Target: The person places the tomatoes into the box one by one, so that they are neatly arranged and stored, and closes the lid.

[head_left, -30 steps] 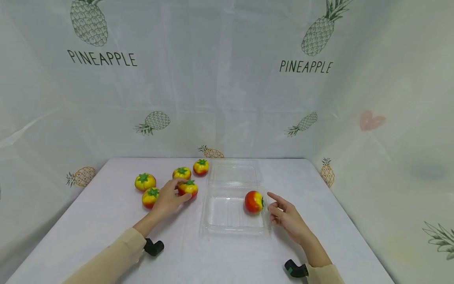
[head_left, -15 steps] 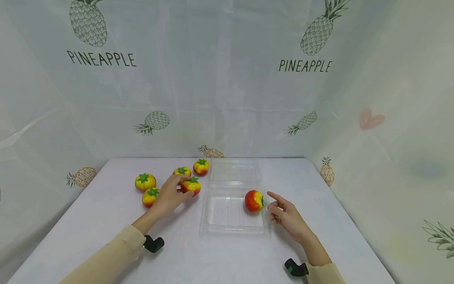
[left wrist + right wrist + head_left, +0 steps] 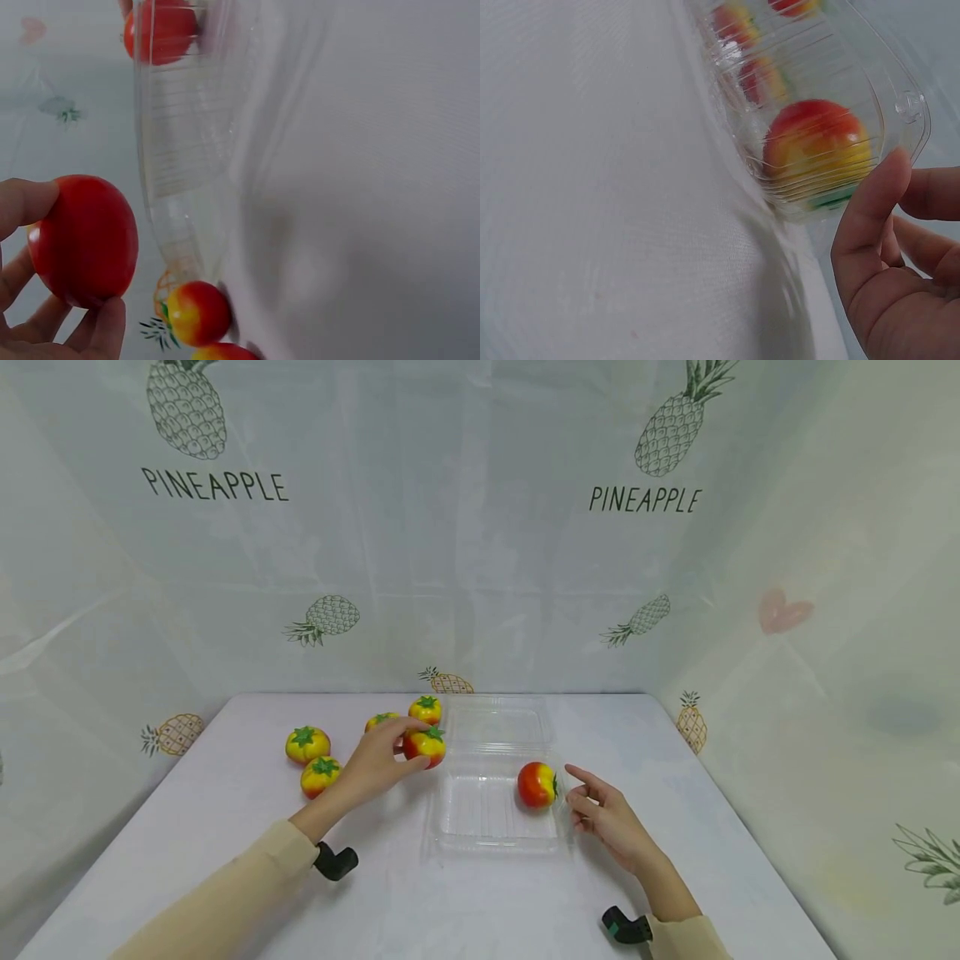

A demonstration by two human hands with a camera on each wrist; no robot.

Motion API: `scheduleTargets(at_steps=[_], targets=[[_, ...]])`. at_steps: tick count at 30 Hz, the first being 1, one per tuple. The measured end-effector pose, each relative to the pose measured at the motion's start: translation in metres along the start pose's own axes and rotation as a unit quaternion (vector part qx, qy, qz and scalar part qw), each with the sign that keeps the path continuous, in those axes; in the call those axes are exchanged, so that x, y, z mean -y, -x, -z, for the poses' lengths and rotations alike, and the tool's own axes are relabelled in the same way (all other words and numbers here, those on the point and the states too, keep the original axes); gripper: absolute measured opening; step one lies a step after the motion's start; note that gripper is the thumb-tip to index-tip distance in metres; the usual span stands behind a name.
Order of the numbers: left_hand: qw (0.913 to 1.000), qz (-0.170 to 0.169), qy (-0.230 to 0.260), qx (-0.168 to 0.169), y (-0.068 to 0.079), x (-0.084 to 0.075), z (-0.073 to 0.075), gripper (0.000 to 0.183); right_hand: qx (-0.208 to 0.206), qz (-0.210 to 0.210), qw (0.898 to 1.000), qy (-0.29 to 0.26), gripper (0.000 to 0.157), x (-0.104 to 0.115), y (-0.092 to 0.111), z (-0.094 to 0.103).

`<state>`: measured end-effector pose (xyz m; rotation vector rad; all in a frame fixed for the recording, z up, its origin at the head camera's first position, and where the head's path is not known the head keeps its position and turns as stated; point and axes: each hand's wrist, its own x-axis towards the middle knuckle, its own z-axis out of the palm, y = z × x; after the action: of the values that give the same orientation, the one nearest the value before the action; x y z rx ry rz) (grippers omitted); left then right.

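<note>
My left hand [image 3: 377, 766] grips a red-and-yellow tomato [image 3: 426, 747] with a green leafy top, raised by the left edge of a clear plastic box [image 3: 465, 841]. The left wrist view shows the red underside of this tomato [image 3: 88, 241] between thumb and fingers. A second tomato [image 3: 537, 786] lies on its side at the right end of the box, leafy top facing right. At the box's right rim is my right hand [image 3: 611, 828]. In the right wrist view the thumb and forefinger of the right hand [image 3: 900, 277] pinch that rim [image 3: 917, 131].
Left of the box, several more tomatoes [image 3: 307, 745] stand on the white table [image 3: 480, 906]. One tomato [image 3: 425, 709] is beside the open lid [image 3: 497, 724], which lies back behind the box. A pineapple-print cloth [image 3: 480, 568] hangs behind the table.
My left hand has lifted its tomato and carried it right and slightly away from me, toward the box. The right hand, the box and the tomato inside it have stayed in place.
</note>
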<state>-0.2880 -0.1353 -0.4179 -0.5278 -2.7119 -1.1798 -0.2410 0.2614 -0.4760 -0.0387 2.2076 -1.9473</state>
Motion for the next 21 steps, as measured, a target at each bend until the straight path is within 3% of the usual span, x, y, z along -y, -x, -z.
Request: scheduleTargets(at_steps=[5,13,21], targets=[[0.9993,-0.027,0.004,0.025,-0.006,-0.013,-0.002,0.05,0.004,0.004,1.0,0.0,0.06,-0.002,-0.001,0.0],[0.9928,-0.1,-0.045,0.049,-0.021,-0.031,-0.006,0.047,0.004,0.012,1.0,0.003,0.059,-0.004,-0.002,0.001],[0.9887,-0.099,-0.06,0.095,-0.031,-0.049,-0.012,0.045,0.001,0.011,1.0,0.005,0.058,-0.002,-0.001,0.0]])
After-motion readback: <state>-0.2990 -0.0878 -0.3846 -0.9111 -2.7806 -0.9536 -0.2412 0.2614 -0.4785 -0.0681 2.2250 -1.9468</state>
